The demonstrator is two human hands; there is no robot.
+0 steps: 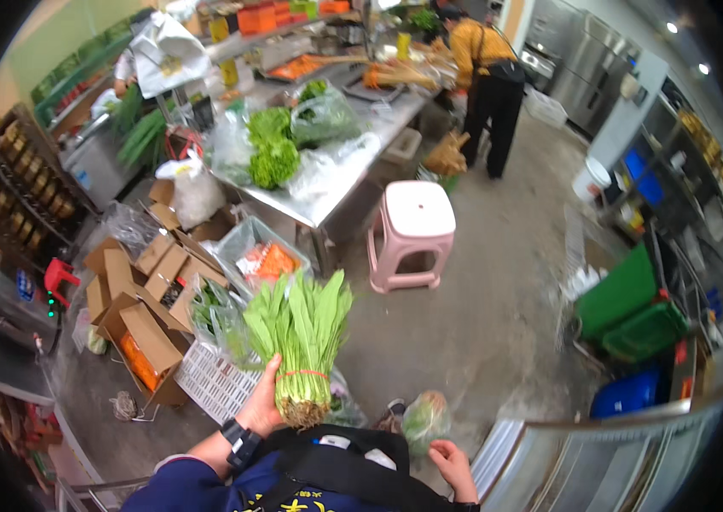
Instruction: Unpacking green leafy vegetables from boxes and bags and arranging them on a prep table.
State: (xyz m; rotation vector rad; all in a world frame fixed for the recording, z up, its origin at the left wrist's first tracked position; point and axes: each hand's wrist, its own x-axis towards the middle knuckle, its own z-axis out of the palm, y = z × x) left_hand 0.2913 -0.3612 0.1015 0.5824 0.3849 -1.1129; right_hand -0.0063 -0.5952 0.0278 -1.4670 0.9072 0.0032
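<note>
My left hand (263,402) grips a bunch of long-leaved greens (300,320) in front of my body. A red band (302,372) ties the stems, and the trimmed root end points back toward me. My right hand (452,466) hangs low at my right side, holding nothing I can see, its fingers loosely bent with the thumb apart. Close beyond it, a clear plastic bag of vegetables (425,419) lies on the floor by my shoe (392,413). Another clear bag (343,403) is partly hidden behind the bunch.
Open cardboard boxes (144,320), a white plastic crate (215,383) and a tub with orange packets (256,240) crowd the left floor. Ahead are a steel table (336,198) with lettuce (272,157) and a pink stool (421,211). A person (492,83) bends beyond; a green bin (630,307) lies right.
</note>
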